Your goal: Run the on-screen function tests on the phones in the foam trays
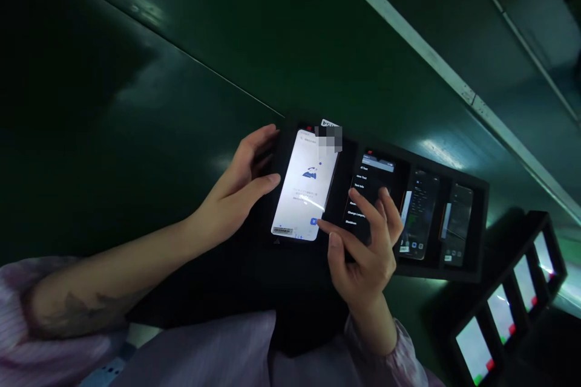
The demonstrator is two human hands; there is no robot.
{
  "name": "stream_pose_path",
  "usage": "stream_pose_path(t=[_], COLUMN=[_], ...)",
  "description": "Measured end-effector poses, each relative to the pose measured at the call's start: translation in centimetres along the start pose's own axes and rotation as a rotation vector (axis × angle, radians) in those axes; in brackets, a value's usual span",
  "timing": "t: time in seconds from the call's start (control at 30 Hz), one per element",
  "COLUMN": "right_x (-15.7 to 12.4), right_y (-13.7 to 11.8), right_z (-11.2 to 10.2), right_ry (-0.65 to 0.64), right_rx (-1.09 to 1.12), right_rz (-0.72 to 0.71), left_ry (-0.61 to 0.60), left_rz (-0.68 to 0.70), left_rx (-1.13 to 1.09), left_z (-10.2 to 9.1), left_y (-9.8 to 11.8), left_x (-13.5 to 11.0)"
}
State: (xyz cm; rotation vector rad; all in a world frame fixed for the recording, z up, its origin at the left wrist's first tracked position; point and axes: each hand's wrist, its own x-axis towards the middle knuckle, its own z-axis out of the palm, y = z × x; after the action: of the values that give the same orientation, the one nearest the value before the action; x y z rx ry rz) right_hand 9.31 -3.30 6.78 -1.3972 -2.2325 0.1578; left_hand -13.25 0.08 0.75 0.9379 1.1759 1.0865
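Note:
A phone (304, 184) with a bright white screen lies in the left compartment of a black tray (483, 230). My left hand (238, 181) grips the tray's left end, its thumb at the rim beside this phone and its fingertips partly hidden. My right hand (367, 239) holds nothing; its fingers are apart. The index fingertip meets the blue button near the lit phone's lower right corner. Partly covered by that hand, a second phone (361, 217) shows a dark menu with white text. Farther right in the tray are a third phone (422, 214) and a fourth phone (459, 224), both with dark screens.
Another black tray (497, 278) stands at the lower right, holding several phones with bright screens. The green work surface (218, 30) spreads beneath everything, crossed by a pale strip (408, 36) at the upper right. A white label (330, 123) sits on the near tray's top edge.

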Motion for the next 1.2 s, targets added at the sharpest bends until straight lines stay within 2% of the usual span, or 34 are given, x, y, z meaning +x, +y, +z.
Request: stream_pose_path(t=[0.23, 0.37, 0.5, 0.8, 0.93, 1.0, 1.2], right_x=[0.6, 0.6, 0.5, 0.3, 0.2, 0.2, 0.3], right_y=[-1.3, -0.6, 0.4, 1.0, 0.9, 0.9, 0.8], right_z=[0.7, 0.3, -0.3, -0.4, -0.5, -0.5, -0.4], right_ry=[-0.024, -0.030, -0.039, -0.047, -0.074, -0.077, -0.120], right_rx=[0.041, 0.023, 0.014, -0.005, 0.022, 0.033, -0.013], right_rz=[-0.016, -0.036, -0.067, -0.090, -0.100, -0.110, -0.119], left_ry=[-0.055, -0.151, -0.148, -0.193, -0.150, -0.129, -0.223], left_rz=[0.024, 0.139, 0.196, 0.177, 0.120, 0.101, 0.102], left_rx=[0.130, 0.286, 0.375, 0.390, 0.363, 0.407, 0.575], left_z=[-0.4, -0.8, -0.8, -0.7, -0.1, 0.1, -0.1], left_y=[-0.5, -1.0, -1.2, -1.3, -0.7, -0.3, 0.5], left_x=[-0.2, -0.5, -0.8, -0.9, -1.4, -1.6, -1.6])
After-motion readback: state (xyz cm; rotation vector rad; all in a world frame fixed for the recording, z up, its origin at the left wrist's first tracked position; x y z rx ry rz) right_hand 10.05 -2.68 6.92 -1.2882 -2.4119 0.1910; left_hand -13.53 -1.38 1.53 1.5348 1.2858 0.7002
